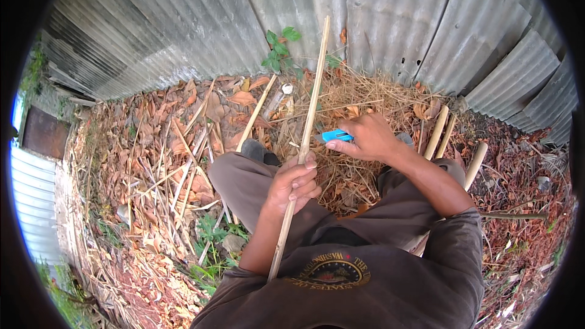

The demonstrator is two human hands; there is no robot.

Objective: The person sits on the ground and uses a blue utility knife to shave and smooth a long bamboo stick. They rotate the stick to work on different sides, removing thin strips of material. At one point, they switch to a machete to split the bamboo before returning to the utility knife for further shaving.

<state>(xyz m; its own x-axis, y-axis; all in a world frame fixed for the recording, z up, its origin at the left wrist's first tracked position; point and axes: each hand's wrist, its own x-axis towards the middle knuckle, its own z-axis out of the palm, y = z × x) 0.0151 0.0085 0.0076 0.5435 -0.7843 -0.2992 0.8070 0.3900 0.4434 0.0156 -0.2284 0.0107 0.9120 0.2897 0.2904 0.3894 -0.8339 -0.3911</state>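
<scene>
My left hand is wrapped round a long, thin, pale wooden stick. The stick stands tilted, its lower end near my shirt and its upper end in front of the metal fence. In my right hand is a blue utility knife, held with its tip toward the stick just above my left hand. A small sliver sticks out from the stick there. Whether the blade touches the wood I cannot tell.
A corrugated metal fence curves across the far side. Dry leaves and several thin sticks cover the ground at left. Thicker peeled poles lie by my right knee. A clear bottle lies beyond my feet.
</scene>
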